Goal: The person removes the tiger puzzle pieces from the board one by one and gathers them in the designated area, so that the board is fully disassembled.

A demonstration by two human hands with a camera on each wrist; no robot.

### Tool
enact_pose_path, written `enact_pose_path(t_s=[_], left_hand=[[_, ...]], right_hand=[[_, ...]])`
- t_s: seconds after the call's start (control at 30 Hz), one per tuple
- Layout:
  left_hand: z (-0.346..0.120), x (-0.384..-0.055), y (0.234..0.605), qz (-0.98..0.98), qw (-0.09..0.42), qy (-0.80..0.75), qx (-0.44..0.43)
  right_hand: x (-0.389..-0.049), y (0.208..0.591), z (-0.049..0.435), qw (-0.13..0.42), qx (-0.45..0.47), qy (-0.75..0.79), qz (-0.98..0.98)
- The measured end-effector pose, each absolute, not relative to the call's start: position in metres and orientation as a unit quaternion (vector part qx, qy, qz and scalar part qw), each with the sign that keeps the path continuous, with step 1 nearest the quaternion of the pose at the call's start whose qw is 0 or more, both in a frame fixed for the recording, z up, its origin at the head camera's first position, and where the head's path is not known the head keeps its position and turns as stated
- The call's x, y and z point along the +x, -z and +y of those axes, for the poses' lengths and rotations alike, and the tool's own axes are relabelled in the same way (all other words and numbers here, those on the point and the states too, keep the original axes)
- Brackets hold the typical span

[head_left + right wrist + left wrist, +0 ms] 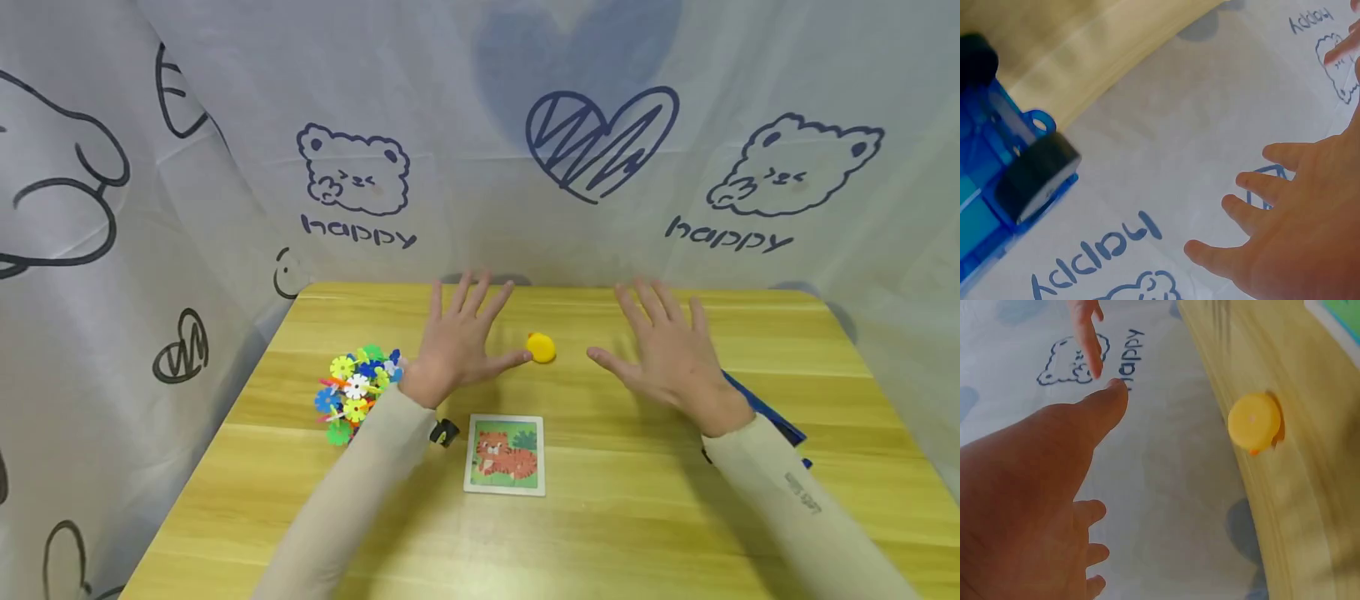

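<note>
Head view shows both hands raised flat above the wooden counter (615, 517), fingers spread and straight, holding nothing. The left hand (457, 342) hovers with its thumb tip just beside a small yellow duck toy (542, 347); whether thumb and toy actually touch I cannot tell. The right hand (667, 358) is open the same way, a little apart from the duck on its other side. The duck sits on the counter between the two hands, toward the far edge.

Seen from the left wrist, the duck (1255, 422) looks rounded, smooth and glossy. It is probably light and hollow, perhaps slightly squashy, and apt to slide or roll off a fingertip; a pinch across its round body from both sides seems the surest hold.

Counted: one duck, one square tiger puzzle card (505, 454) lying near the counter's middle, one heap of coloured snowflake building discs (356, 392) by the left forearm, too tangled to count singly, and one blue toy vehicle (997, 187) with black wheels under the right wrist. A printed cloth backdrop (480, 125) hangs around the counter.
</note>
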State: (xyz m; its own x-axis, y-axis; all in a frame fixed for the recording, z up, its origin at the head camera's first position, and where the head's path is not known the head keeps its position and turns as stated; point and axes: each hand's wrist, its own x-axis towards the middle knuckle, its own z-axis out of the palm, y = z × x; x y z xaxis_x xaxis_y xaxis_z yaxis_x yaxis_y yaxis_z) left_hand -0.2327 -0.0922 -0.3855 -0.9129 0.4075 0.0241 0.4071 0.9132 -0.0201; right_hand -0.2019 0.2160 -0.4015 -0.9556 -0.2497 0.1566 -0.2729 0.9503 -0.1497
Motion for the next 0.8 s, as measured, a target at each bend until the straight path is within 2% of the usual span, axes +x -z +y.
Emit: enact_pose_path(t_s=[0.3,0.8], left_hand=[[-0.094,-0.203,0.411,-0.974,0.021,-0.006,-0.227],[-0.100,-0.160,0.458,-0.969,-0.024,0.025,-0.246]], right_hand=[[-0.190,0.420,0.208,0.063,0.145,-0.088,-0.984],[-0.150,0.457,0.174,0.024,0.196,-0.107,-0.975]])
